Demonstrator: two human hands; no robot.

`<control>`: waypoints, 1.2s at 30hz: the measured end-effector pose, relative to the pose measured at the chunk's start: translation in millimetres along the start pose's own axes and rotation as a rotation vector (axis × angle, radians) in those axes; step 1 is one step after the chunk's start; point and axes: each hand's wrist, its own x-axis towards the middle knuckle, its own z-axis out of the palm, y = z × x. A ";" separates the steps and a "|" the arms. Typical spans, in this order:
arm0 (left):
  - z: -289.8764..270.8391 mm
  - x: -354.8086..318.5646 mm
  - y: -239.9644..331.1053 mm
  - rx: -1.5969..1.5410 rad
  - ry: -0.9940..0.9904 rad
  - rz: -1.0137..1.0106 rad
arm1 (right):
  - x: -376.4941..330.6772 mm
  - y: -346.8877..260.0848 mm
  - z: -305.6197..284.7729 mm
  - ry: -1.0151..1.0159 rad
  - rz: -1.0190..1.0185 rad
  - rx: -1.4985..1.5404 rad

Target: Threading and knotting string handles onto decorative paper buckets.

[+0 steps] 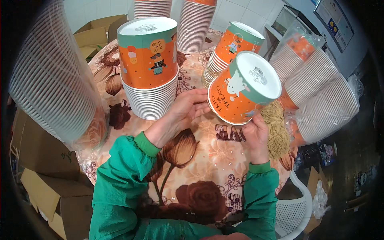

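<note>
The orange paper cup with a teal band and a white bottom (244, 89) is held tilted above the round table covered in a brown floral cloth (208, 160), bottom turned up and to the right, between both hands: the left hand (182, 114) touches its rim edge with spread fingertips, and the right hand (256, 134) cups it from below, fingers curled around the lower wall. By its look it is light, thin-walled and easy to dent, with a slick printed skin, so the firm rolled rim and the stiff base ring seem the safer places to grip, not the middle of the wall. Just beside the right hand lies a bundle of tan rubber bands (276, 128). On the cloth stand a tall stack of the same upside-down cups (149, 68) near the left hand and a leaning stack (228, 52) behind it; each cup nests over the next, nothing else shows inside. Clear plastic sleeves of nested cups (320, 92) lie at the right, another sleeve (52, 76) at the left, above brown cardboard boxes (44, 188)
</note>
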 end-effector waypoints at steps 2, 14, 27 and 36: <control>0.9 -3.7 6.0 0.057 0.089 0.008 | 2.6 7.7 22.5 0.122 -0.056 -0.061; -13.3 6.9 -3.8 0.054 0.265 -0.003 | 0.2 -13.1 3.4 0.157 -0.079 0.002; -6.0 -1.3 -26.8 0.094 0.330 -0.230 | 0.8 -22.8 17.0 0.220 -0.125 0.062; 30.8 15.4 -64.4 0.154 0.126 -0.392 | -10.9 -38.2 42.4 -0.026 -0.125 0.200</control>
